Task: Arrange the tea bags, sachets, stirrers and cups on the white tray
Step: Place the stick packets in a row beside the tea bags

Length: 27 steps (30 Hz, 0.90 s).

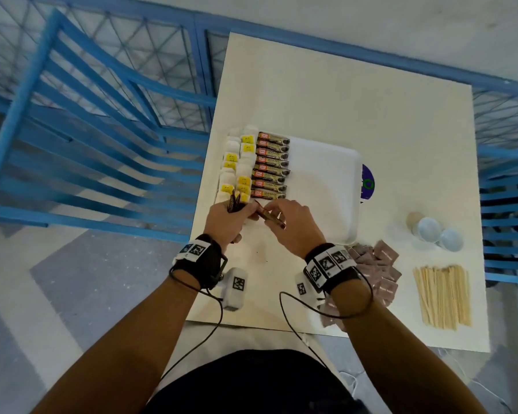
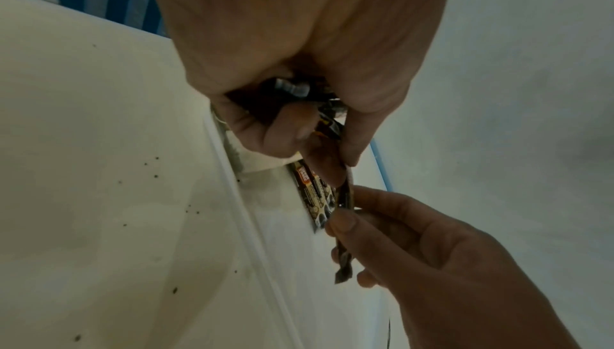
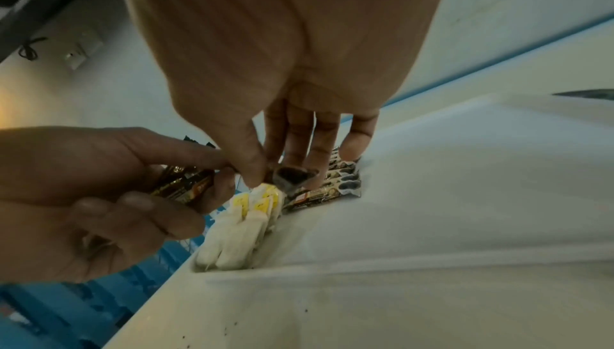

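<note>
- The left hand is clutching a bundle of dark brown stick sachets at the white plastic tray's near-left corner.
- The right hand is pinching one dark stick sachet between thumb and fingers.

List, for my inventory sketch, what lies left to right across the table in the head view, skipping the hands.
Tea bags → coffee sachets → bare tray → purple disc → cups. Nearer the person: brown sachets → stirrers.
</note>
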{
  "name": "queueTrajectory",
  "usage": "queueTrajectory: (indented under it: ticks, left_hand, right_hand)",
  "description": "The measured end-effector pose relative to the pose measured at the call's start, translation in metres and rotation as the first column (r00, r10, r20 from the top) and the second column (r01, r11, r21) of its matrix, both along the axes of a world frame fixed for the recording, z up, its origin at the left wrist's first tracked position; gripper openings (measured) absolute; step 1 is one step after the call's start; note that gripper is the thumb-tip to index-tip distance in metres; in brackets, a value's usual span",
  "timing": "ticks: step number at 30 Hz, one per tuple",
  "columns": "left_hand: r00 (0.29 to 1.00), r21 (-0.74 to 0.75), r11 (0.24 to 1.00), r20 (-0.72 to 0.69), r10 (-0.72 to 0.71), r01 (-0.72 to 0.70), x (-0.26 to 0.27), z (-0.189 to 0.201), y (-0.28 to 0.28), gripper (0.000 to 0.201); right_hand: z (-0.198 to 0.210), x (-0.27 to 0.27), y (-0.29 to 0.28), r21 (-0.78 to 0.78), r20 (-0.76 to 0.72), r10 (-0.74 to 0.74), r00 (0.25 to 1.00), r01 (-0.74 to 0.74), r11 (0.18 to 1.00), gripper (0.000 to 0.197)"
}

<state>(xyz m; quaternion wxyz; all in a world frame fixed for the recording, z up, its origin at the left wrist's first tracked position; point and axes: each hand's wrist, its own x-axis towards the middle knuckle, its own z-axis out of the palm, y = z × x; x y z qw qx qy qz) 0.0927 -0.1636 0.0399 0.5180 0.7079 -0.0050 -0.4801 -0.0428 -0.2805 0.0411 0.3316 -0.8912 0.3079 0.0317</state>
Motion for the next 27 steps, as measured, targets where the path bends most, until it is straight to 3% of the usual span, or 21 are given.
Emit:
queueTrajectory:
  ticks: [4, 7, 11, 15, 27]
  left_hand:
    - [0.997, 0.023, 0.997, 0.025, 0.071, -0.071, 0.005, -0.007, 0.012, 0.034]
    - [0.994, 0.042, 0.994, 0.041, 0.099, -0.100, 0.010, -0.012, 0.024, 0.033]
    - [0.994, 0.052, 0.993, 0.034, 0.102, -0.104, 0.014, -0.015, 0.035, 0.032]
    - [0.993, 0.057, 0.991, 0.029, 0.117, -0.119, 0.018, -0.017, 0.041, 0.032]
    - [0.996, 0.065, 0.994, -0.009, 0.089, -0.088, 0.023, -0.018, 0.036, 0.025]
  right_hand:
    - [-0.016, 0.003, -0.009, -0.142, 0.035, -0.071, 0.997, 0.075, 0.987, 0.022]
    - [-0.030, 0.007, -0.011, -0.242, -0.040, -0.032, 0.999, 0.021, 0.970, 0.023]
    - [-0.041, 0.018, -0.007, -0.246, -0.067, 0.019, 0.998, -0.035, 0.969, 0.027]
    - [-0.046, 0.024, -0.005, -0.309, -0.036, -0.015, 0.999, 0.003, 0.951, 0.011]
    - [-0.047, 0.032, -0.006, -0.282, -0.023, -0.082, 0.996, 0.072, 0.957, 0.010]
